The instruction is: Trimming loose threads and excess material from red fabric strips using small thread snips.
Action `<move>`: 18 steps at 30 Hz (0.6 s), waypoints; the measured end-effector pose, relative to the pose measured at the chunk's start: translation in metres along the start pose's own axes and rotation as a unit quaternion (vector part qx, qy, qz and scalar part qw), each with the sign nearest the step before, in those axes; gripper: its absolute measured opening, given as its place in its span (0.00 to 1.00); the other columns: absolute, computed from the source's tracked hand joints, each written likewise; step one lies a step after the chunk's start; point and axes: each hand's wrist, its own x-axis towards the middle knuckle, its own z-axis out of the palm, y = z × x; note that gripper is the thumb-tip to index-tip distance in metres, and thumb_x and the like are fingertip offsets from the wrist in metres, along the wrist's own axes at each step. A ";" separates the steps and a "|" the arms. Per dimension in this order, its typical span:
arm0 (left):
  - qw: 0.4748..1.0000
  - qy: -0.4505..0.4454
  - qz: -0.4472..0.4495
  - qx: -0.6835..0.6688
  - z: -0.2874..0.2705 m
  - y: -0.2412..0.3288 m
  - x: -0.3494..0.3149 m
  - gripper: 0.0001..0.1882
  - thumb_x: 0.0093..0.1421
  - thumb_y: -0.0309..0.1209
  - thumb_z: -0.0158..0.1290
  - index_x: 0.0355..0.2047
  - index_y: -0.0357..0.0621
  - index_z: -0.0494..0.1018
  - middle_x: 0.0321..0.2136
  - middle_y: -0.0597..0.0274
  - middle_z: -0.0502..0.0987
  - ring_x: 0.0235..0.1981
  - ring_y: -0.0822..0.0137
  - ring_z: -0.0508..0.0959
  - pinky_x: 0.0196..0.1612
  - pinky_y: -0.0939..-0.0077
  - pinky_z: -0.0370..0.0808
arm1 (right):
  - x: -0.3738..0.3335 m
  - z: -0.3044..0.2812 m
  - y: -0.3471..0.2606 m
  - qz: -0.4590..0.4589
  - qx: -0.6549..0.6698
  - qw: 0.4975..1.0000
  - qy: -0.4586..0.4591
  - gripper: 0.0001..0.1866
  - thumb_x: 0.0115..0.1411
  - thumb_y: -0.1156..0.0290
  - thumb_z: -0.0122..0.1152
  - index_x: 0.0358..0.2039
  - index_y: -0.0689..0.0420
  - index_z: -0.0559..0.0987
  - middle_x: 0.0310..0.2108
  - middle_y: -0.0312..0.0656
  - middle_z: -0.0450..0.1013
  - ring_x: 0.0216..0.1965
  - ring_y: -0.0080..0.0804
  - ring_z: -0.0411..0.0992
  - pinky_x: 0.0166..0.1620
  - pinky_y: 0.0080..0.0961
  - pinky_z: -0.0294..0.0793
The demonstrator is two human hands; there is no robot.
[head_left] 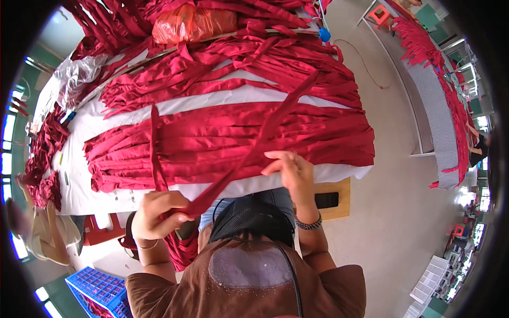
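Note:
My left hand (160, 214) is closed at the table's near edge, pinching a long red fabric strip (258, 140). From my fingers one length slants up and right across the table, and another narrow length runs up to the left. Just right of the strip is my right hand (289, 172), its index finger stretched out, thumb apart and the other fingers partly curled; nothing shows in it. Beneath the strip a wide bundle of red strips (212, 130) lies side by side on the white-covered table (87, 199).
Behind lie more red strips (222, 66) and a red plastic bag (193, 25). Clear plastic (77, 79) is at the far left. A person (53, 233) works at the left edge. A blue crate (98, 289) stands lower left; a phone (326, 200) lies on a wooden stool (342, 201).

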 end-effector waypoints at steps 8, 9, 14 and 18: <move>0.997 -0.065 0.019 -0.045 0.024 -0.018 -0.020 0.13 0.46 0.23 0.65 0.30 0.35 0.73 0.24 0.59 0.75 0.24 0.62 0.78 0.26 0.76 0.72 | 0.013 0.029 -0.006 0.101 0.217 0.970 0.038 0.18 0.60 0.69 0.61 0.47 0.60 0.68 0.37 0.44 0.77 0.10 0.08 0.50 0.13 0.13 0.45; 0.998 -0.057 -0.001 -0.039 0.025 -0.019 -0.021 0.13 0.46 0.23 0.65 0.30 0.36 0.73 0.24 0.58 0.75 0.24 0.62 0.78 0.26 0.75 0.72 | 0.013 0.031 -0.004 0.103 0.216 0.970 0.039 0.18 0.60 0.69 0.61 0.47 0.60 0.68 0.37 0.44 0.77 0.10 0.08 0.50 0.13 0.13 0.45; 0.998 -0.055 0.003 -0.009 0.023 -0.023 -0.018 0.12 0.47 0.21 0.64 0.31 0.36 0.72 0.22 0.59 0.76 0.20 0.66 0.77 0.24 0.78 0.71 | 0.004 0.021 0.010 0.097 0.336 0.937 0.001 0.13 0.64 0.76 0.51 0.49 0.58 0.69 0.34 0.46 0.74 0.11 0.09 0.48 0.13 0.10 0.45; 0.981 0.006 -0.175 -0.080 0.026 -0.029 -0.027 0.16 0.52 0.18 0.60 0.40 0.34 0.67 0.21 0.61 0.75 0.18 0.75 0.76 0.20 0.83 0.71 | -0.012 -0.003 -0.003 0.005 0.308 0.941 0.140 0.15 0.55 0.83 0.59 0.38 0.55 0.66 0.30 0.45 0.75 0.13 0.11 0.50 0.16 0.11 0.48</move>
